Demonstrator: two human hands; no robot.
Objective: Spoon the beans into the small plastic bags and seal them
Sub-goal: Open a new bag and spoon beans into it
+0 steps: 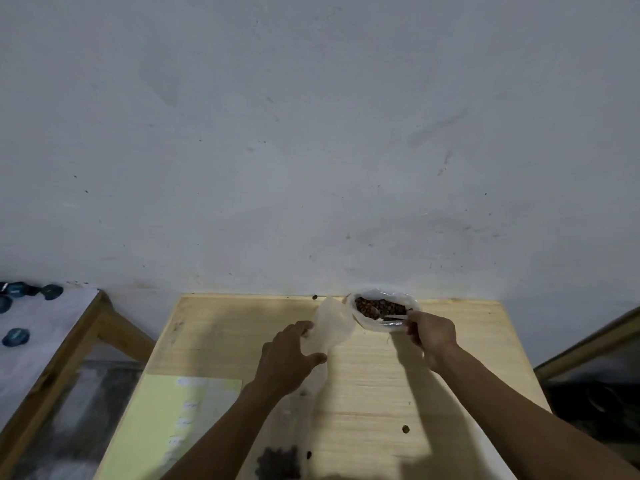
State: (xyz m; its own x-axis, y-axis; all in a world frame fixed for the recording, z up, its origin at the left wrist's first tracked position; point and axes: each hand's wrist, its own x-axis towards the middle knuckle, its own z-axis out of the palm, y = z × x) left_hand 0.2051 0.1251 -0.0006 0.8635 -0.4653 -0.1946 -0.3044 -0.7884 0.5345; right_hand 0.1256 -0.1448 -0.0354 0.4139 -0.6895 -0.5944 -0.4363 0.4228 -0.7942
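Beans (380,307), brown and pebbly, heaped in a crinkled clear plastic bag (360,303) at the far edge of the pale grainy wooden table (381,375). Left hand (289,358) pinching a limp translucent small bag (332,325) beside it; right hand (431,332) curled round a thin spoon handle (393,320) dipped among the beans.

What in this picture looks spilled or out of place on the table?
A dark bean lies alone on the wooden table, left of the open bag of beans. Another dark cluster sits at the near edge, too blurred to identify.
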